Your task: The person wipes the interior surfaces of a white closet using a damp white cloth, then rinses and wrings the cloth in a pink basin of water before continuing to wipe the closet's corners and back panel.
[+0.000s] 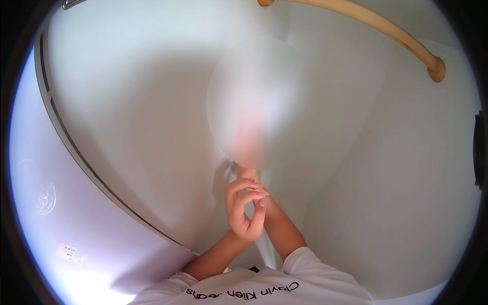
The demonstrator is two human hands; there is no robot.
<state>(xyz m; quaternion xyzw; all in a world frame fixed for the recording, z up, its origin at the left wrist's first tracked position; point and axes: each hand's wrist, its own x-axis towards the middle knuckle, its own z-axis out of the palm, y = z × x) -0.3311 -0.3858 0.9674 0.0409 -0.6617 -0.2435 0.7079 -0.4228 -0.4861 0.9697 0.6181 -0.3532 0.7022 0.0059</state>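
Observation:
My left hand (246, 211) is raised in front of my right wrist, its fingers loosely curled and a gap left between thumb and forefinger. Nothing shows in its grasp. The fingertips overlap the right forearm in the picture; whether they touch it, I cannot tell. My right hand (249, 137) reaches away from me and up the picture. A round, heavily blurred patch covers it, so its fingers and anything it holds are hidden. Pale surfaces surround both arms.
A curved wooden rail (381, 21) is mounted at the top right. On the left stands a pale, glossy panel (49, 167) with a dark seam along its edge, a logo and a small printed label (70, 252). A dark object (478, 150) sits at the right rim.

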